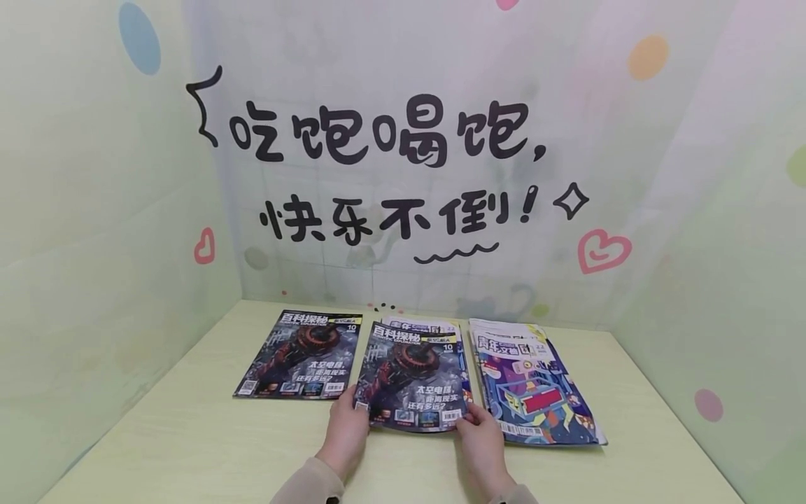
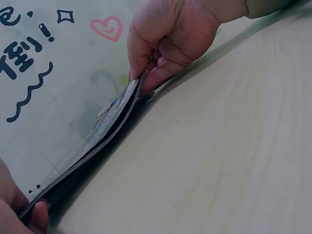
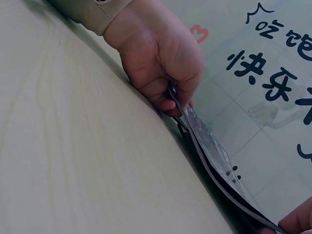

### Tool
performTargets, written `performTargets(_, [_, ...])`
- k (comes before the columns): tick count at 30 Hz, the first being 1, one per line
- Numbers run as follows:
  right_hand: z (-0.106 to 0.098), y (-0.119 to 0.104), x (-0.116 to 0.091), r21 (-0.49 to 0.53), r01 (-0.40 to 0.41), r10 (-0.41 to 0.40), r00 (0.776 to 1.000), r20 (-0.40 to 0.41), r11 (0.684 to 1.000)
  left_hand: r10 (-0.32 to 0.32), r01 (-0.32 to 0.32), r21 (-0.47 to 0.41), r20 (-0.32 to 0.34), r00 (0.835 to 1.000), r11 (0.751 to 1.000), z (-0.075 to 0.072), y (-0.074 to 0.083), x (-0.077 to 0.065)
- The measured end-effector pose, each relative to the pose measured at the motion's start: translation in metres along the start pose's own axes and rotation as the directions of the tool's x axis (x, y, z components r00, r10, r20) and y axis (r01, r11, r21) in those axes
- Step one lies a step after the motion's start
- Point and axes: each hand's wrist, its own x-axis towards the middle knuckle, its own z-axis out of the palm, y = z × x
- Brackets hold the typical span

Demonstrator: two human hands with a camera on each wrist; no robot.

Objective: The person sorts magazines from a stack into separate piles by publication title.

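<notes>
A dark-covered magazine (image 1: 412,378) is held by its two near corners, its front edge raised off the table in both wrist views. My left hand (image 1: 348,430) pinches the left corner, and my right hand (image 1: 483,444) pinches the right one. From the left wrist, the gripped magazine (image 2: 105,129) is seen edge-on, its pages slightly parted. Partly hidden behind it lies a magazine with a white title band (image 1: 434,327). To the left rests another copy of the dark magazine (image 1: 308,357). A pile of colourful magazines (image 1: 535,392) lies at the right.
The magazines lie on a pale wood-grain table (image 1: 189,448). A light wall sheet (image 1: 403,280) with black lettering and coloured shapes rises directly behind the table, and similar sheets flank it on both sides.
</notes>
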Motion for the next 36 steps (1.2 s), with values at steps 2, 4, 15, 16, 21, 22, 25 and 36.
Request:
performTargets(2, [0.000,0.001,0.001,0.041,-0.019,0.018,1.000,0.026,0.999,-0.010,0.011,-0.039,0.014,1.000,0.999,-0.001,-0.001,0.000])
performTargets(4, [-0.001,0.003,0.002,0.114,-0.044,0.038,0.998,0.057,0.992,-0.019,0.021,-0.073,0.029,0.999,0.997,-0.002,-0.001,0.000])
performTargets(15, [-0.001,0.004,0.003,0.228,-0.081,0.046,0.987,0.156,0.970,-0.059,0.090,-0.119,0.239,0.969,0.989,-0.017,-0.003,0.005])
performTargets(16, [-0.001,0.004,0.003,0.224,-0.088,0.053,0.986,0.158,0.971,-0.064,0.099,-0.124,0.258,0.964,0.987,-0.018,-0.003,0.005])
performTargets(21, [-0.001,0.004,0.004,0.241,-0.108,0.071,0.985,0.154,0.964,-0.079,0.130,-0.146,0.312,0.947,0.981,-0.021,-0.004,0.007])
performTargets(22, [-0.001,0.004,0.004,0.252,-0.106,0.069,0.986,0.151,0.962,-0.076,0.131,-0.154,0.318,0.945,0.979,-0.022,-0.004,0.007])
performTargets(25, [-0.002,0.003,0.002,0.289,-0.095,0.055,0.988,0.145,0.953,-0.069,0.140,-0.190,0.336,0.939,0.972,-0.022,-0.005,0.007])
performTargets(36, [0.005,-0.004,-0.002,0.348,-0.056,0.009,0.991,0.135,0.936,-0.052,0.129,-0.246,0.298,0.953,0.961,-0.033,0.000,0.006])
